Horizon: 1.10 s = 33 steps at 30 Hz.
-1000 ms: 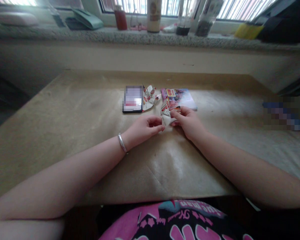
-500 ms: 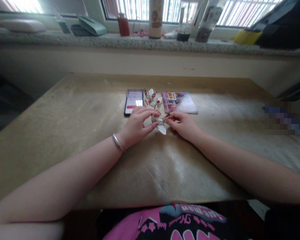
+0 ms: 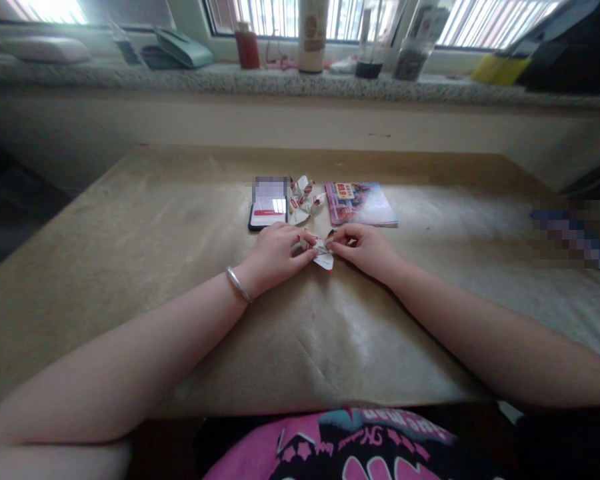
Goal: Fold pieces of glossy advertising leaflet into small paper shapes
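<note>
So here's the paper [image 3: 323, 260], mid-surface [image 3: 180, 213], between two hands: left hand [image 3: 279, 252], grip pinching one side; right hand [image 3: 364, 248], grip pinching the other! Just beyond, a folded piece [image 3: 303, 208] lies between phone [image 3: 269, 219] and booklet [image 3: 363, 205], bottles [image 3: 312, 41] lining the sill [image 3: 260, 79].

A piece of paper [image 3: 324, 261] sits between a person's left hand [image 3: 279, 252] and right hand [image 3: 364, 248] at a table [image 3: 260, 360]. Behind it on the tabletop, a phone [image 3: 269, 212] lies at left, a booklet [image 3: 364, 205] at right, a second paper [image 3: 301, 215] between them. Beyond, a bottle [image 3: 311, 39] stands on the windowsill [image 3: 260, 79].
</note>
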Available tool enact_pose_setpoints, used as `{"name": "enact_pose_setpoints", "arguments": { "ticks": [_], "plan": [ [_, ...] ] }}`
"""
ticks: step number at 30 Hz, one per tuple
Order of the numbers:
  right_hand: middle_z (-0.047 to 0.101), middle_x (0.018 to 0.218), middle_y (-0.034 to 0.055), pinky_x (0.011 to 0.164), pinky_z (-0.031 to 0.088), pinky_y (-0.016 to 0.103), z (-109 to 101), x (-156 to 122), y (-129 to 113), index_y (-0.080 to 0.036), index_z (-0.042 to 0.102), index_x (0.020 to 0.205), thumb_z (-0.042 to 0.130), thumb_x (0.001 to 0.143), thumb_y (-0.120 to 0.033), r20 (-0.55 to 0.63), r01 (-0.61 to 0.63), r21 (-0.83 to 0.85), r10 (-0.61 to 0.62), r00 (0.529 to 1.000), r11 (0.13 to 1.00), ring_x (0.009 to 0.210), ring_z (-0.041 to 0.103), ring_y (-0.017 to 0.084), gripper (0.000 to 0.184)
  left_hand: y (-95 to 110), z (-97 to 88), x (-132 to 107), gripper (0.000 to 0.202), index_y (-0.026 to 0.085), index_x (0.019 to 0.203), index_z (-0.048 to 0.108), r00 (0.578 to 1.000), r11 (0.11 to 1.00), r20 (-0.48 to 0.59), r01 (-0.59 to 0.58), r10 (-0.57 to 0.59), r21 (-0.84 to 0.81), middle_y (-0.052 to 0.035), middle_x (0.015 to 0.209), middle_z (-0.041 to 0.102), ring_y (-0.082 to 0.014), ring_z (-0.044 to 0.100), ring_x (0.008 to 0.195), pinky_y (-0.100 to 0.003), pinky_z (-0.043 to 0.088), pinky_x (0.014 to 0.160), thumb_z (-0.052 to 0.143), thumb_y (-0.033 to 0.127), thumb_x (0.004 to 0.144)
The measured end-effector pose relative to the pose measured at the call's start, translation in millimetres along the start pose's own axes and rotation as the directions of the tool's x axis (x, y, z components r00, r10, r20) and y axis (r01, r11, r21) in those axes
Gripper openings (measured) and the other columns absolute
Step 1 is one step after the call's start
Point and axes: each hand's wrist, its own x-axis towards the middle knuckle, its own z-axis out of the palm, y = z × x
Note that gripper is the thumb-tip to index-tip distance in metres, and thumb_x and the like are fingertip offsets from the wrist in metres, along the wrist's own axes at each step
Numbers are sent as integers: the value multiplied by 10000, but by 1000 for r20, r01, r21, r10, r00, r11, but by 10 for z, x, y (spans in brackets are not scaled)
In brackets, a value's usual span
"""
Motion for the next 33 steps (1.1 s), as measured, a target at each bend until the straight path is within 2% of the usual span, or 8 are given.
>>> {"name": "enact_pose_setpoints", "arguments": {
  "ticks": [5, 10, 16, 19, 22, 26, 29, 33],
  "plan": [
    [570, 571, -32, 524, 360, 250, -21, -7, 6, -196, 601, 645, 668, 688, -350, 10, -13, -9, 13, 1000, 1000, 535, 457, 103, 174, 22, 6, 6, 260, 185, 946, 714, 1000, 999, 19, 1, -2, 49, -75, 980, 712, -228, 614, 961, -364, 434, 890, 573, 394, 881],
    [569, 578, -31, 513, 349, 247, -24, -25, 4, -199, 595, 655, 672, 681, -360, 6, -41, 52, 41, 999, 998, 534, 458, 102, 180, 32, 7, 6, 262, 173, 1044, 684, 1000, 998, -5, -5, 5, -65, -92, 1084, 661, -225, 592, 1027, -371, 444, 939, 575, 342, 877],
    [545, 566, -37, 509, 334, 246, -22, -40, -31, -206, 522, 622, 665, 685, -350, 36, -46, -3, 46, 998, 999, 531, 449, 103, 213, 26, -3, -1, 232, 151, 812, 663, 1000, 1000, 24, 15, -15, -8, -85, 911, 658, -235, 596, 930, -391, 459, 894, 563, 347, 884],
    [555, 588, -32, 521, 346, 250, -22, -39, -31, -202, 543, 652, 659, 693, -348, 36, -46, -17, 47, 998, 999, 547, 459, 110, 190, 34, -1, -16, 208, 140, 982, 642, 1000, 999, -22, 2, -3, -44, -96, 991, 648, -232, 585, 959, -400, 455, 908, 572, 304, 876],
    [571, 615, -22, 538, 361, 258, -21, -18, -26, -197, 585, 699, 649, 704, -345, 3, -40, -18, 41, 999, 999, 561, 471, 118, 162, 39, 14, -35, 336, 154, 1165, 533, 987, 987, -154, 12, -37, -159, -91, 1087, 585, -173, 571, 897, -335, 483, 831, 595, 257, 851],
    [580, 631, -11, 584, 380, 262, -31, 60, -39, -197, 572, 679, 628, 733, -325, -86, 7, -109, -17, 996, 994, 605, 500, 130, 150, 27, 36, -36, 217, 180, 991, 464, 953, 961, -269, 66, -141, -270, -15, 926, 510, -95, 480, 705, -244, 442, 661, 591, 194, 816],
    [594, 631, -10, 577, 361, 254, -38, 156, -57, -197, 558, 656, 634, 740, -320, -87, -11, -245, -11, 996, 969, 616, 511, 131, 168, 9, 42, -4, 174, 192, 839, 409, 947, 933, -241, 125, -215, -338, 33, 777, 444, -84, 416, 642, -222, 383, 601, 564, 126, 793],
    [641, 668, 0, 568, 352, 248, -28, 314, -71, -194, 578, 666, 633, 754, -335, -43, -60, -361, 48, 998, 931, 623, 539, 132, 176, -20, 41, 48, 178, 194, 818, 397, 927, 876, -219, 182, -304, -447, 53, 709, 423, -83, 411, 620, -219, 360, 592, 550, 105, 797]
  ]
}}
